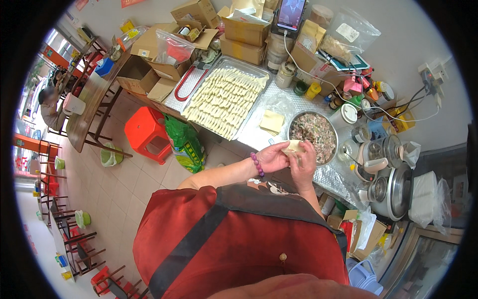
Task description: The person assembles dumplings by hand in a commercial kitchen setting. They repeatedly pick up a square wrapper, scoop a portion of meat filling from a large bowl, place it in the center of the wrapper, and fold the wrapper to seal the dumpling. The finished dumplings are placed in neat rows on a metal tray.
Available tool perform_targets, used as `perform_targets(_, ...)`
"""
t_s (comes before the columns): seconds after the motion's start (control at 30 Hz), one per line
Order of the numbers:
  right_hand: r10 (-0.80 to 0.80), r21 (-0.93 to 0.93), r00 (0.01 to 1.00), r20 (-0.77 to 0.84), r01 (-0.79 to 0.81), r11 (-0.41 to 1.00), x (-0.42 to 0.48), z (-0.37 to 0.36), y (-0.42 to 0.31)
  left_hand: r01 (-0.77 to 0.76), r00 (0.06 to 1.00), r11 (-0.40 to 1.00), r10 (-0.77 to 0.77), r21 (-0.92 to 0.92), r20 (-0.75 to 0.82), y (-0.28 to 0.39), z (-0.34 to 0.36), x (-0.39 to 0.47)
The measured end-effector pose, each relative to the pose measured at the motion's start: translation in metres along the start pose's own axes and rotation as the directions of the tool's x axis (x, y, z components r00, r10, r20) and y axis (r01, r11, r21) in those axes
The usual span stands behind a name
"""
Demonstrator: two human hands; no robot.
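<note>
Both my hands are on one pale dough wrapper (pixel 293 147), which looks folded over. My left hand (pixel 273 157), with a purple bead bracelet at the wrist, grips its left side. The fingers of my right hand (pixel 304 164) pinch its right side and lower edge. Just beyond, a steel bowl (pixel 335 130) holds minced filling (pixel 313 130) with green bits. A stack of square wrappers (pixel 272 122) lies on a plastic bag left of the bowl. Farther left, a metal tray (pixel 239 135) carries several rows of folded dumplings (pixel 224 101).
Cardboard boxes (pixel 242 30) and a phone (pixel 291 15) on jars line the back. Jars, bottles and a lidded pot (pixel 397 190) crowd the right; a white cable (pixel 321 80) crosses there. A red stool (pixel 147 130) and green sack (pixel 183 142) stand left. A person (pixel 50 108) sits at a far table.
</note>
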State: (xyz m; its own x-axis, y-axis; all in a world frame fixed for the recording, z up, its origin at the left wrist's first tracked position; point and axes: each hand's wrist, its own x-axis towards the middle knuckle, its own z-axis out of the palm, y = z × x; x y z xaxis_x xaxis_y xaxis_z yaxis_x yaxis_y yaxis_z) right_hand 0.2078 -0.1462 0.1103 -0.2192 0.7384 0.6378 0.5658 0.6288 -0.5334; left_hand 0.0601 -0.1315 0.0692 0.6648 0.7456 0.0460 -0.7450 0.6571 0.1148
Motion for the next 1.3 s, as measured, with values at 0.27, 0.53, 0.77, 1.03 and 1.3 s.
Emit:
perform_targets(0.27,0.016,-0.050,0.999,-0.042,-0.019,0.999,-0.002,0.000,0.009,-0.024,0.985,0.975,0.061,0.222,-0.161,-0.014,0.005,-0.001)
perform_targets(0.53,0.001,-0.053,0.997,-0.080,-0.006,0.999,-0.009,0.008,0.015,0.043,0.931,0.979,0.033,0.199,-0.362,-0.020,0.007,-0.001)
perform_targets(0.77,0.203,-0.041,0.979,0.005,-0.202,0.978,-0.024,0.015,0.028,0.087,0.888,0.991,-0.029,0.106,-0.458,-0.016,-0.020,-0.004)
perform_targets(1.03,0.397,0.001,0.918,0.011,-0.397,0.918,-0.034,0.001,0.048,-0.079,0.861,0.962,0.197,0.260,-0.469,0.082,-0.067,-0.012)
perform_targets(1.3,0.286,-0.178,0.958,0.012,-0.279,0.944,-0.038,0.005,0.039,0.128,0.749,0.495,0.520,0.859,-0.411,0.237,-0.109,0.053)
